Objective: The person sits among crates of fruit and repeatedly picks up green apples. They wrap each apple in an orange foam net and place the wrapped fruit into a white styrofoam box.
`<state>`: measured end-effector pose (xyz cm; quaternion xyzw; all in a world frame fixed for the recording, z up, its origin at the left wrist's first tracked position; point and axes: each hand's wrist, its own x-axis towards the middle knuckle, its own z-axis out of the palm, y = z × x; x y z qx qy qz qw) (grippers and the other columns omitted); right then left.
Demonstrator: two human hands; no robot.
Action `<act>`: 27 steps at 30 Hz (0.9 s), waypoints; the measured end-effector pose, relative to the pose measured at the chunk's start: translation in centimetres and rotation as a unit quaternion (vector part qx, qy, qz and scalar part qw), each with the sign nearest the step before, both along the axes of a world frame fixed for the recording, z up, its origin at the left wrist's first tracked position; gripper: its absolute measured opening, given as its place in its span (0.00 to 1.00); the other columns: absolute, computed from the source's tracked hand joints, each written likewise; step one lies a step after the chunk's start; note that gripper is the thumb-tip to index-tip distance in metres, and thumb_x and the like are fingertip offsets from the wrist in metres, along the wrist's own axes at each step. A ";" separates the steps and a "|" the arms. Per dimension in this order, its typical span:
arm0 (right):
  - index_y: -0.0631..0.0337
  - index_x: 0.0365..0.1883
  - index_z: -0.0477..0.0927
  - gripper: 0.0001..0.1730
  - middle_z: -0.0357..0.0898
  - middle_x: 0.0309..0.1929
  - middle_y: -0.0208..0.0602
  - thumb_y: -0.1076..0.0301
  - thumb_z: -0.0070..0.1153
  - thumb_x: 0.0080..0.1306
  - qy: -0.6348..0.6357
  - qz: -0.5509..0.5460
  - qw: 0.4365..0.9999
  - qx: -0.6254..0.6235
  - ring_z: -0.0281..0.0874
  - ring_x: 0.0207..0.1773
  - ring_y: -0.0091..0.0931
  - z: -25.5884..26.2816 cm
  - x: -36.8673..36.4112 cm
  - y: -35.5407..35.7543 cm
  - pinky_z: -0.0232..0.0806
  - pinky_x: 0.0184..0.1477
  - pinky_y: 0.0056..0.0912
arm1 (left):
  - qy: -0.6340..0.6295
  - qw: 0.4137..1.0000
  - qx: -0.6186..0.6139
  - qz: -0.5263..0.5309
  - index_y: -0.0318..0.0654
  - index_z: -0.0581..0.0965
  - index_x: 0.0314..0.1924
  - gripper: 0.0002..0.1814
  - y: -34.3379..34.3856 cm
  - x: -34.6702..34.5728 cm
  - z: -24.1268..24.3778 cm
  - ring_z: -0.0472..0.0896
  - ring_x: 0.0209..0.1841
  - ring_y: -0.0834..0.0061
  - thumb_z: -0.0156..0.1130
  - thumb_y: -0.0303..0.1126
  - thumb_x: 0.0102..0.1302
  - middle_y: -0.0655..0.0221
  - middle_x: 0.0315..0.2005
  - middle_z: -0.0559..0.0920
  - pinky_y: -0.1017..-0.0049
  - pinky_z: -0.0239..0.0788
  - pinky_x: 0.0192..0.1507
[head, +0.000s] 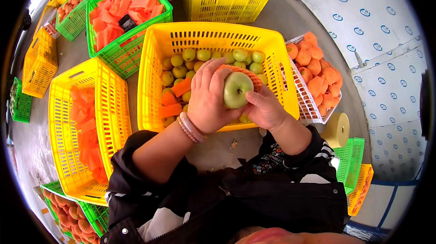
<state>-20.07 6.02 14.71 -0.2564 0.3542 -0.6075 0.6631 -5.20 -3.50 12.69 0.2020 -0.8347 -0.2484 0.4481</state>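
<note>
A green apple (235,90) is held between both hands above a large yellow plastic crate (218,28). An orange foam net sleeve (246,73) covers its far side, while the stem end faces up bare. My left hand (207,97), with bracelets at the wrist, wraps the apple and sleeve from the left. On the right, my right hand (264,107) has its thumb on the apple's skin near the stem; its other fingers are largely hidden underneath. Loose green apples (179,71) lie in the crate below, with several flat orange foam sleeves (172,99) on top of them.
At left a yellow crate (55,135) holds orange sleeves; behind it stands a green crate (131,36) of sleeves with a phone (127,22) on them. A white basket (303,99) of sleeved fruit is at right. Another yellow crate (224,7) of apples stands beyond.
</note>
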 end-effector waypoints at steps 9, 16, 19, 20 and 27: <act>0.61 0.69 0.61 0.42 0.72 0.60 0.31 0.63 0.70 0.61 -0.024 0.052 0.998 -0.010 0.71 0.63 0.24 -0.9 1.3 2.7 0.68 0.61 0.30 | -0.106 0.956 0.038 -0.270 0.45 0.69 0.58 0.45 -1.4 2.1 0.7 0.57 0.70 0.40 0.76 0.30 0.33 0.51 0.69 0.60 0.47 0.52 0.69; 0.66 0.66 0.65 0.41 0.73 0.60 0.35 0.63 0.71 0.60 0.006 0.010 0.999 -0.036 0.71 0.63 0.25 -1.7 1.1 2.5 0.65 0.64 0.31 | -0.133 0.950 0.024 -0.282 0.45 0.69 0.59 0.43 -2.3 2.0 1.7 0.53 0.73 0.41 0.76 0.32 0.38 0.52 0.71 0.58 0.48 0.49 0.71; 0.66 0.68 0.63 0.43 0.73 0.61 0.36 0.63 0.71 0.59 -0.060 0.011 0.997 -0.053 0.72 0.63 0.26 -1.1 0.7 2.9 0.65 0.64 0.32 | 0.055 0.891 0.282 -0.352 0.42 0.66 0.63 0.41 -2.0 1.7 1.1 0.54 0.74 0.48 0.74 0.39 0.50 0.55 0.72 0.57 0.52 0.49 0.72; 0.67 0.69 0.61 0.47 0.73 0.62 0.39 0.63 0.72 0.57 -0.108 0.014 0.991 -0.074 0.74 0.63 0.29 -1.5 0.5 3.0 0.67 0.63 0.33 | 0.146 0.824 0.404 -0.371 0.40 0.65 0.65 0.41 -1.9 1.7 0.4 0.54 0.74 0.52 0.72 0.42 0.54 0.56 0.72 0.57 0.53 0.49 0.72; 0.71 0.69 0.59 0.51 0.74 0.62 0.44 0.62 0.74 0.53 -0.226 0.097 0.956 -0.157 0.75 0.63 0.32 -3.0 0.0 4.6 0.68 0.64 0.36 | 0.014 0.531 0.645 -0.549 0.35 0.60 0.71 0.39 -0.2 1.8 -2.6 0.65 0.70 0.68 0.56 0.52 0.69 0.59 0.70 0.64 0.67 0.60 0.69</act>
